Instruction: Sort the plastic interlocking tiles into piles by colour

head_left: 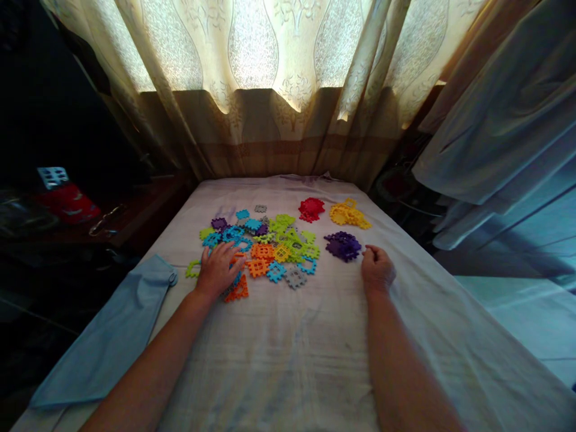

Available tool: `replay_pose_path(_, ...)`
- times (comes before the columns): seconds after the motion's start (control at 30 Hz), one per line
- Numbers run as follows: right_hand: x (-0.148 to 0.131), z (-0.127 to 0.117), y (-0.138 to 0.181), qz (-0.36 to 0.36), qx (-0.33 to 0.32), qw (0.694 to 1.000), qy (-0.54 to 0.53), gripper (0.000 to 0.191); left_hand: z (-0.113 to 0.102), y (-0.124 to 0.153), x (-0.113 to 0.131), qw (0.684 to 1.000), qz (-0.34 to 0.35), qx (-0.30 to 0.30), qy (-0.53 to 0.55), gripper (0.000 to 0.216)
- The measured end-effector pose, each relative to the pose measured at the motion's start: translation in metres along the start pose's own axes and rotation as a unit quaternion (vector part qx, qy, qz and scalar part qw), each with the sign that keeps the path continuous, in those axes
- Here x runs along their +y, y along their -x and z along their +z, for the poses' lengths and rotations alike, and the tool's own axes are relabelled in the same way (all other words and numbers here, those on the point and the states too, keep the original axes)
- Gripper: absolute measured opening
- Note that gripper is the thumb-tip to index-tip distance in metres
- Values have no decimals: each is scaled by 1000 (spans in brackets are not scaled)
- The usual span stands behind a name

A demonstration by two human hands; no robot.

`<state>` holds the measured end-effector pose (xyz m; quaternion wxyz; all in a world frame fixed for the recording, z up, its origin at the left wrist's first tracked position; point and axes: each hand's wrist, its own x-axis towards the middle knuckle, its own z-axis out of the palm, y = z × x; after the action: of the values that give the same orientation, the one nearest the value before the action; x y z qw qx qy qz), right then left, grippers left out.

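A heap of mixed coloured plastic waffle pieces (270, 246) lies in the middle of a white-sheeted bed (292, 360). My left hand (219, 268) rests flat on the heap's left side, fingers spread over blue and orange pieces. Three sorted piles sit to the right: red (311, 209), yellow (347, 214) and purple (342, 245). My right hand (377, 269) lies on the sheet just right of the purple pile, fingers curled under; whether it holds a piece is hidden.
A light blue pillowcase or cloth (112, 336) hangs over the bed's left edge. Patterned curtains (270, 90) close off the far end. A dark side table with red and white objects (67, 201) stands left. Grey-blue fabric (504, 120) hangs at right.
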<state>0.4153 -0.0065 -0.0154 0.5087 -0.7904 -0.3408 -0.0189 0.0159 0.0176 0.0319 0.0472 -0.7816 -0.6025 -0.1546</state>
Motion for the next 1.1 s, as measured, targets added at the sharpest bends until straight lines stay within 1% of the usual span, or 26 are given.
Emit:
replay_pose_path(0.13, -3, 5, 3, -26, 19, 999, -27, 42, -2, -43, -13, 999, -38, -25, -25, 43)
replay_pose_path(0.2, -4, 7, 5, -38, 19, 998, -37, 41, -2, -67, -27, 995, -77, -57, -38, 45)
replay_pose_path(0.3, -5, 9, 6, -48, 23, 997, -49, 41, -3, -98, -51, 988, -132, -71, -44, 46)
replay_pose_path(0.4, -5, 9, 5, -45, 28, 997, -54, 42, -2, -120, -72, 978, -181, -90, -49, 48)
replay_pose_path(0.5, -5, 9, 4, -34, 26, 998, -55, 43, 4, -136, -85, 971, -209, -105, -53, 53)
replay_pose_path(0.57, -6, 9, 3, -27, 25, 998, -56, 42, 9, -143, -89, 969, -213, -115, -55, 56)
replay_pose_path(0.67, -6, 9, 0, -10, 29, 998, -62, 40, 13, -151, -92, 968, -207, -129, -55, 53)
replay_pose_path(0.8, -5, 10, -3, 20, 30, 996, -79, 41, 12, -152, -93, 970, -206, -119, -56, 55)
replay_pose_path(0.87, -3, 11, -5, 31, 30, 995, -91, 42, 7, -149, -92, 970, -210, -108, -50, 53)
replay_pose_path(0.97, -2, 12, -7, 46, 25, 993, -109, 41, -6, -141, -90, 969, -228, -87, -32, 38)
replay_pose_path(1.03, -2, 13, -7, 52, 25, 991, -117, 39, -18, -137, -86, 969, -240, -61, -16, 30)
replay_pose_path(1.1, -2, 14, -8, 57, 28, 990, -124, 39, -30, -136, -79, 970, -240, -30, -1, 30)
